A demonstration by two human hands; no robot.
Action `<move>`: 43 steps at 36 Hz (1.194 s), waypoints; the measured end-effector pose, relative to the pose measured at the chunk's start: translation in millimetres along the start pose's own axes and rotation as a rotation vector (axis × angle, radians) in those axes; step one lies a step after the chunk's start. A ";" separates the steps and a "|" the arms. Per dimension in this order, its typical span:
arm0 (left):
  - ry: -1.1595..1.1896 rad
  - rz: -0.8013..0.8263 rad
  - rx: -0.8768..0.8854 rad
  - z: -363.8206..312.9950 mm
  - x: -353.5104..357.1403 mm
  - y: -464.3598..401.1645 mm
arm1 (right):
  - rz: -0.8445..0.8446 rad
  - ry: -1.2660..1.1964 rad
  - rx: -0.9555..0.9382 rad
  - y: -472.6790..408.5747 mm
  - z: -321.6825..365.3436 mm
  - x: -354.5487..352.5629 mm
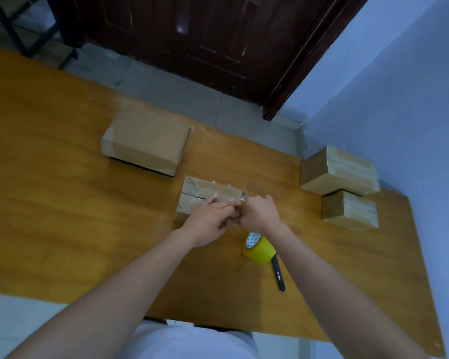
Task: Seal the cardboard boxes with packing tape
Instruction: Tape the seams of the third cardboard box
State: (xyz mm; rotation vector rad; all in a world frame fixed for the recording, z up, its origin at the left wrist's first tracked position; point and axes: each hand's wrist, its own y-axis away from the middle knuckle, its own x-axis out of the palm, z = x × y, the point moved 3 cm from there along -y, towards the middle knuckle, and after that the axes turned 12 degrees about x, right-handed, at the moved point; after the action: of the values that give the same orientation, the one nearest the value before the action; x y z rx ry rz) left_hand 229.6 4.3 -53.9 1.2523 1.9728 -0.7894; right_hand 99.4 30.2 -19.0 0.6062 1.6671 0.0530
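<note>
A small cardboard box lies mid-table with a dark seam running along its top and tape patches on it. My left hand rests on the box's near right part, fingers stretched along the seam. My right hand is curled at the box's right end, touching my left hand; what it holds is hidden. A yellow roll of packing tape lies on its side just behind my right wrist. A larger cardboard box sits further back to the left.
Two taped boxes stand at the table's right edge by the blue wall. A black pen-like tool lies near the tape roll. The wooden table ends near a dark door.
</note>
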 end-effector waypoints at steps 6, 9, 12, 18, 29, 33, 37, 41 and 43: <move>0.003 0.009 0.018 1.6 1.6 2.8 | 0.014 -0.238 0.165 -10.7 -19.9 -4.1; 0.003 0.007 0.048 1.1 0.2 4.1 | 0.009 -0.406 0.273 -12.0 -38.2 -6.6; 0.042 0.040 0.058 2.1 -1.8 3.2 | 0.054 -0.622 0.326 -15.4 -46.5 -6.1; -0.003 0.209 0.170 -3.0 -5.6 6.4 | 0.287 -0.720 0.140 -8.2 -14.0 -15.1; -0.082 -0.301 -0.425 7.4 -36.7 29.6 | 0.300 -0.610 0.241 11.7 6.0 -4.0; 0.100 -0.162 -0.694 12.0 -34.1 11.4 | 0.301 -0.641 0.184 32.0 20.7 -3.5; -0.097 0.089 -0.693 8.7 -32.6 -8.4 | 0.285 -0.704 0.192 41.0 12.5 -2.4; -0.188 0.234 -0.546 5.4 -32.4 -22.6 | 0.062 -0.885 0.386 38.7 -33.9 -6.9; -0.201 0.295 -0.454 3.1 -33.0 -27.4 | -0.014 -0.974 0.518 33.0 -64.0 0.3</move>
State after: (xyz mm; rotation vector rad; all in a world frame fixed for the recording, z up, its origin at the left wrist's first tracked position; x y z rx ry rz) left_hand 215.6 -25.2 -25.8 1.1036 1.6349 -0.2848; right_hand 51.5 77.9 5.7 0.8265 0.7171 -0.6121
